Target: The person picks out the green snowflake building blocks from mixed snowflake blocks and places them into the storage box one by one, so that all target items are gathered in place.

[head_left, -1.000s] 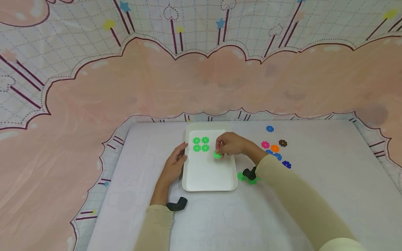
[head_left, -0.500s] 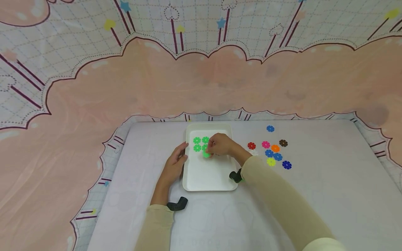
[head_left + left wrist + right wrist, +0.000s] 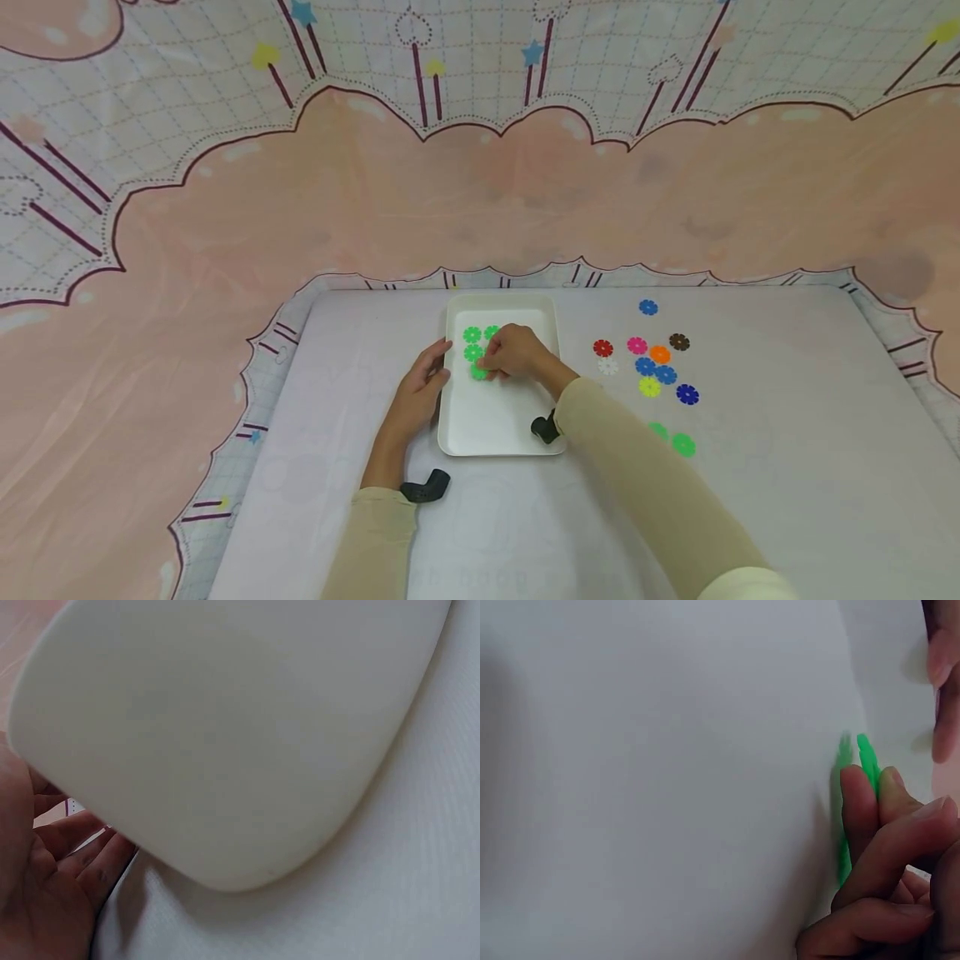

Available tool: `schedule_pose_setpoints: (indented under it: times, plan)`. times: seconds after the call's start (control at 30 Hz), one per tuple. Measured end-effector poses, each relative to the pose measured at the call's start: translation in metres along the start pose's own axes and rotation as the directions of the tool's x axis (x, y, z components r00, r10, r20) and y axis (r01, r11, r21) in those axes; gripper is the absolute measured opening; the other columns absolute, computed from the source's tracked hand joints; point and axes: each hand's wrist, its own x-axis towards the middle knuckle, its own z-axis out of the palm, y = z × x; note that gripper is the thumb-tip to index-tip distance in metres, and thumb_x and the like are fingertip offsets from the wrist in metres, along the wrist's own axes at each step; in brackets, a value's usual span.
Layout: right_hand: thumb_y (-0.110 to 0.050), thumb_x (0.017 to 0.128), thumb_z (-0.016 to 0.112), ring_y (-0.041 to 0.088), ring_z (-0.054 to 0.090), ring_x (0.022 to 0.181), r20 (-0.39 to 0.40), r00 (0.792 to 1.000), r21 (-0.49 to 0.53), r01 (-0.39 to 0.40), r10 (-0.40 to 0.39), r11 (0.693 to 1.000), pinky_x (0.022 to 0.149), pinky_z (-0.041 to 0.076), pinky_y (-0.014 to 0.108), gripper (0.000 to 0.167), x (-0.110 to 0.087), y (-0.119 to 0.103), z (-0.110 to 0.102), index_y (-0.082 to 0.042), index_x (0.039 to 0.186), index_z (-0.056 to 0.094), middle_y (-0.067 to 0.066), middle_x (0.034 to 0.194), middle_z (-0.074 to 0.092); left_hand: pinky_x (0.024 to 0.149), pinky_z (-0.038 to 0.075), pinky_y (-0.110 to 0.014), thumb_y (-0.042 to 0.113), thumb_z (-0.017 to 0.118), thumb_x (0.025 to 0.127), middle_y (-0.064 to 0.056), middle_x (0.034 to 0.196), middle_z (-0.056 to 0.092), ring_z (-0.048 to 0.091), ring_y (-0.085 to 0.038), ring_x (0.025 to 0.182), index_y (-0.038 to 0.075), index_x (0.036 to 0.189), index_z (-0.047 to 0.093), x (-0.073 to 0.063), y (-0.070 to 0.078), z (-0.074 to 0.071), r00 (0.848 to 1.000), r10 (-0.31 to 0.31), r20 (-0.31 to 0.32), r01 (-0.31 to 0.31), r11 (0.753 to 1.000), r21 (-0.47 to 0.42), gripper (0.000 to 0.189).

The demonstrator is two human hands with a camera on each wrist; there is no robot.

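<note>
I take the white tray (image 3: 501, 423) as the clock, with 12 at its far edge. The right hand (image 3: 517, 350) pinches one green flower piece (image 3: 478, 373) between thumb and finger, close together, above the tray's 9 o'clock side; whether the piece touches the tray, I cannot tell. Toward 10 and 11 lie other green pieces (image 3: 472, 334), partly covered by this hand. The left hand (image 3: 417, 392) touches the tray's edge at 9 o'clock, its fingers loosely extended, not clenched. Beyond the tray, around 3, lie mixed-colour pieces (image 3: 645, 366); between 3 and 4, two loose green pieces (image 3: 683, 445).

The step in hand, I judge, is placing this piece below its neighbours. The next move calls for lowering it flat, aligned, then a gentle release.
</note>
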Motion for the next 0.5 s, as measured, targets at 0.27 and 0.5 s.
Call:
schedule_pose_setpoints:
  times: [0.27,0.5]
  plan:
    - [-0.029,0.091,0.078,0.007,0.060,0.053,-0.034,0.999,-0.087,0.016,-0.019,0.996,0.059,0.043,0.021,0.025,0.006,-0.001,0.008,-0.011,0.076,0.072,-0.004,0.063,0.072,0.119,0.038,-0.051,0.012,0.049,0.107,0.003,0.166,0.033,0.038,-0.025,0.151,0.017,0.153,0.046,0.003,-0.012,0.000,0.998,0.057,0.001,-0.057,0.998,-0.027,0.047]
    - [-0.034,0.088,0.081,0.011,0.058,0.063,-0.067,0.994,-0.159,-0.092,0.082,0.983,0.057,0.041,0.025,0.028,0.010,-0.005,0.013,-0.015,0.069,0.072,-0.006,0.060,0.070,0.118,0.040,-0.051,0.012,0.048,0.107,0.005,0.165,0.034,0.040,-0.024,0.149,0.016,0.153,0.046,0.003,-0.011,0.000,0.998,0.061,-0.003,-0.061,0.998,-0.013,0.047]
